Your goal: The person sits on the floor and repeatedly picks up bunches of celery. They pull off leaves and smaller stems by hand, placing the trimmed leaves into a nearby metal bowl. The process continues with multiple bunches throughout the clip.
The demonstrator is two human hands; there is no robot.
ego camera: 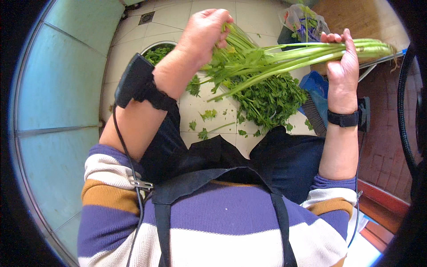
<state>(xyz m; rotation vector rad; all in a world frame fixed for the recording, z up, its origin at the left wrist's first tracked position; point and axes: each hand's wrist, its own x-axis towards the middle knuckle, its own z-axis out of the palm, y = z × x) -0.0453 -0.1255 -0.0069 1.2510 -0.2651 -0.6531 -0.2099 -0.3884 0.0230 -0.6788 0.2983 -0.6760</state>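
My right hand [343, 60] is wrapped around a bunch of celery [300, 56] just below its root end. The bunch lies nearly level, roots to the right and leafy tops to the left. At those tops, my left hand [208, 33] has its fingers curled on some yellow-green celery leaf; the exact piece is partly hidden by the fingers. Under the bunch, a heap of leafy celery greens [270, 100] lies on the tiled floor. More celery stalks [242, 38] rest beyond my left hand. Past my left forearm, a round bowl [166, 42] contains cut greens [156, 55].
Loose leaves [208, 114] and a thin stem are scattered on the floor tiles [193, 110]. To the right are a blue dustpan [315, 83], a wooden surface [353, 16] and a clear plastic bag [287, 15] with scraps. Blue-green cabinet panels [66, 83] line the left side.
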